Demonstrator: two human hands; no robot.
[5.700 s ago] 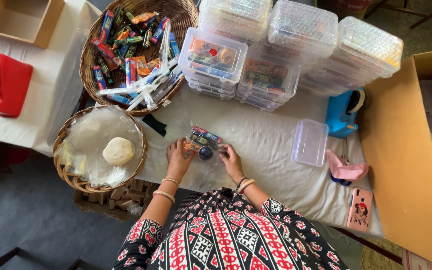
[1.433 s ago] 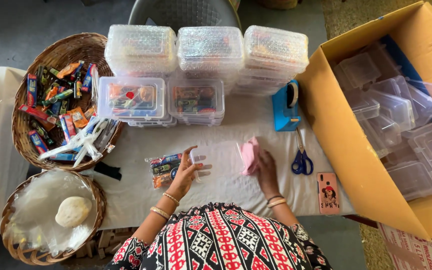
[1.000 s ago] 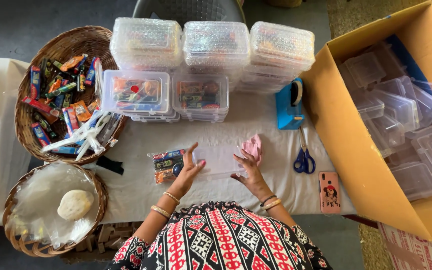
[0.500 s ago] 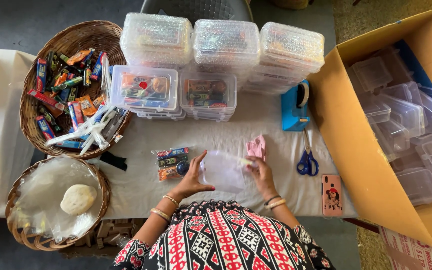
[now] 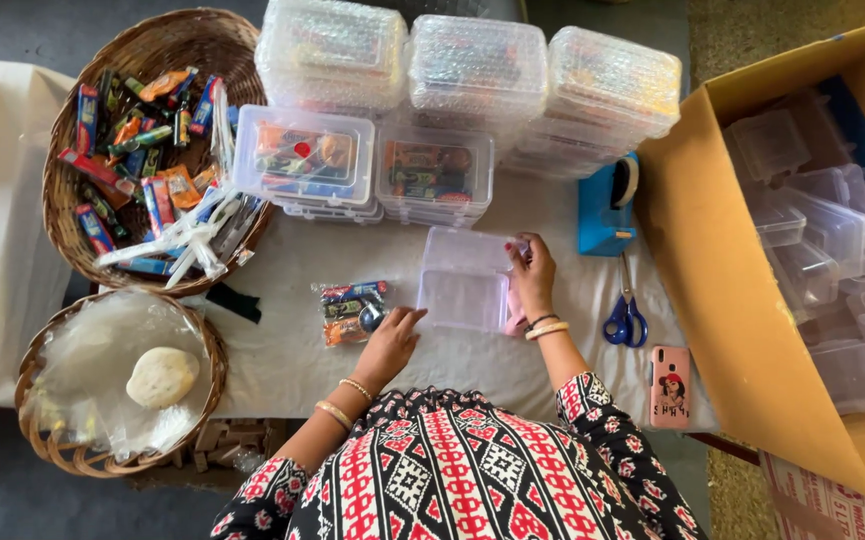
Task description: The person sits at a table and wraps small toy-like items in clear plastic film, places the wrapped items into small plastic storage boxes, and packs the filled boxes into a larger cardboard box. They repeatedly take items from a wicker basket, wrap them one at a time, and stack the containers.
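A small clear plastic box lies open on the white-covered table in front of me, its lid tipped back. My right hand pinches the lid's far right corner. A pink object lies partly hidden under that wrist. My left hand rests with fingers spread at the box's near left corner, touching it. Just left of it lies a clear bag of wrapped sweets.
Two filled clear boxes and bubble-wrapped stacks stand behind. On the left are a wicker basket of sweets and a basket with a pale round lump. On the right are a blue tape dispenser, scissors, a phone, and a cardboard carton of empty boxes.
Both hands brought the clear box in front of me and set it down. Its lid now stands open. The pink object went from my right hand to the table.
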